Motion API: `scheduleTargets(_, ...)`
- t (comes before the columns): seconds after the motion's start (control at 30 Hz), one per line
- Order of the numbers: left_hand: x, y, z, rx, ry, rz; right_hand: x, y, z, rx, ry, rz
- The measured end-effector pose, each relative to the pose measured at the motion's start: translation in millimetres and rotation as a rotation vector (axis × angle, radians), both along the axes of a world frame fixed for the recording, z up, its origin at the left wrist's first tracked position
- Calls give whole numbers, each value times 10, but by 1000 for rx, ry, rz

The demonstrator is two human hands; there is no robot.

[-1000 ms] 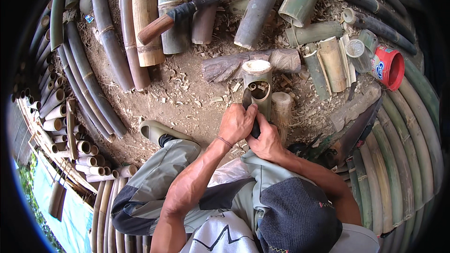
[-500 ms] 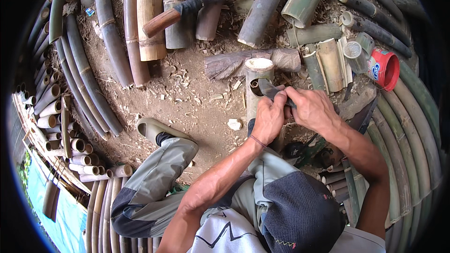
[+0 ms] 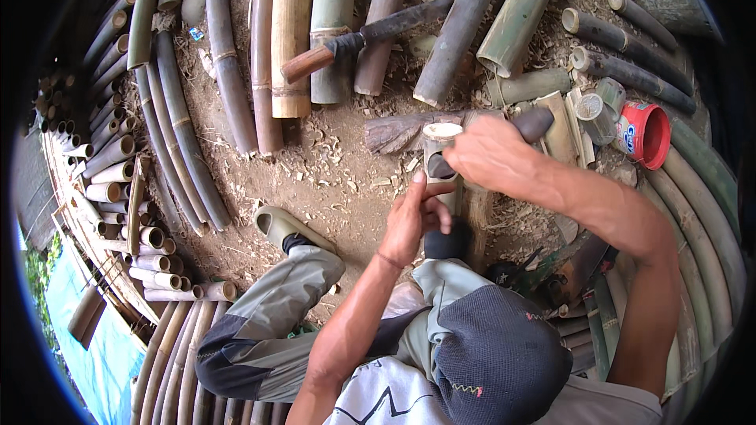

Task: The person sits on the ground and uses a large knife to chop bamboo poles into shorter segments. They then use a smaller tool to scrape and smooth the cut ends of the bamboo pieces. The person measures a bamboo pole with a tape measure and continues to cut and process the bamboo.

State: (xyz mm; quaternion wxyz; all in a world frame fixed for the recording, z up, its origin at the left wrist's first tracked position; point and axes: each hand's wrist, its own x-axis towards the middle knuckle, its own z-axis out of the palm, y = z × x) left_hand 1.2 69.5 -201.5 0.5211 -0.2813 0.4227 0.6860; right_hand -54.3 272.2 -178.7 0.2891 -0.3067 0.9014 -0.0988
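In bamboo tube (image 3: 435, 146); blade (image 3: 443, 167), apparently

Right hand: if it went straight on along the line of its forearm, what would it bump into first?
Most likely the bamboo tube, near its pale cut top; the picture doesn't settle whether the right hand already touches it.

Dark tool (image 3: 534, 123) partly hidden by right hand (image 3: 490, 154); green bamboo tube (image 3: 524, 16) cut off (top edge)
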Motion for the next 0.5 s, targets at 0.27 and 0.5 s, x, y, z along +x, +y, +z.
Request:
scheduleTargets(0.27,-1546,-538,-98,-1322,1596,-418,1648,546,-218,-418,-200,-991)
scheduleTargets(0.5,-1896,-10,-410,-1584,1642,-814,3110,147,-937,-5,-16,-1326)
